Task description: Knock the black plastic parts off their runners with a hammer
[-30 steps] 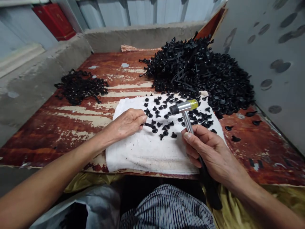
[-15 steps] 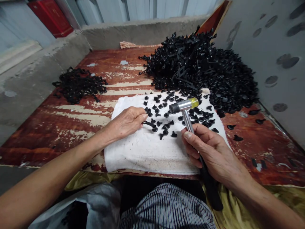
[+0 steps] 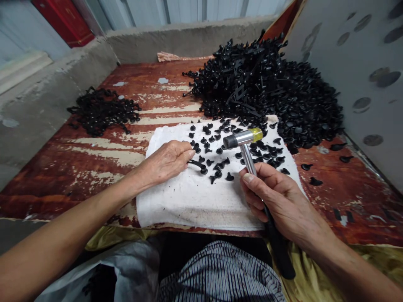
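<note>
My right hand is closed round a mallet with a metal neck, one dark face, one yellow face and a black grip. Its head is raised over a white cloth. My left hand pinches a thin black strip with a round end, low over the cloth; the part inside the fingers is hidden. Several small black stemmed discs lie scattered on the cloth between and beyond my hands.
A large heap of black parts rises at the back right. On the left sits a smaller tangle of black strips. The worn red-brown tabletop is bounded by a low concrete ledge and a grey panel.
The view has shifted very slightly. Both hands keep their grips, and the mallet and the black strip stay practically where they were.
</note>
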`<state>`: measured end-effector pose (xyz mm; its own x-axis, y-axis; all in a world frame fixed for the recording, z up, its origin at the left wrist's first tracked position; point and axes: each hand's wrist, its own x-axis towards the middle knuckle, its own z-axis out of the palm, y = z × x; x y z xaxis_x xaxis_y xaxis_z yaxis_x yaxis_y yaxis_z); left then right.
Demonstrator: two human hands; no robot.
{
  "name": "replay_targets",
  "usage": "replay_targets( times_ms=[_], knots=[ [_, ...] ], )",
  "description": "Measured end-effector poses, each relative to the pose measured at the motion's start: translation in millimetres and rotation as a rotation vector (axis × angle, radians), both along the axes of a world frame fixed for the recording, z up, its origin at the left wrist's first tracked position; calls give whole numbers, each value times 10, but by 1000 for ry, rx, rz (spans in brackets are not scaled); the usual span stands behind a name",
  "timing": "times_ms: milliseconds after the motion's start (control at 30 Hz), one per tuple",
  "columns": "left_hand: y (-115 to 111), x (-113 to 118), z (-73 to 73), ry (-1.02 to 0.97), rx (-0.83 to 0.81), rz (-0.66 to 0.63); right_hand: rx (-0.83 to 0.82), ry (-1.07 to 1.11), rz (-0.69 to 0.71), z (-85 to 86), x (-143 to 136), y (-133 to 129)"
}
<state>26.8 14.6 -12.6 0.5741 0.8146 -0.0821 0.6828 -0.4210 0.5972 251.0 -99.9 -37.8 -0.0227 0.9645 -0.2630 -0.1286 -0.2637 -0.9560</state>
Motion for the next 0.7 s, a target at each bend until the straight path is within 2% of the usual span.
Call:
replay_targets(
  times_ms=[133,233,333,433,500,600,633,700],
  knots=[
    [-3,16,30,39,33,-5,14,-85,27,15,10,-16],
    [9,23,75,106,70,-27,108,-299,73,96,-1,15],
    [32,21,93,149,70,-41,416,-606,86,216,-52,129],
    [48,17,65,104,43,-43,735,-824,68,276,-109,295],
    [48,15,35,66,34,-32,764,-951,134,263,-126,394],
    [37,13,-4,46,44,-19,662,-1092,292,224,-119,467],
    [32,12,-12,39,52,-19,675,-1090,288,218,-113,468],
    [23,12,-19,27,52,-28,758,-1034,182,219,-103,451]
  ],
)
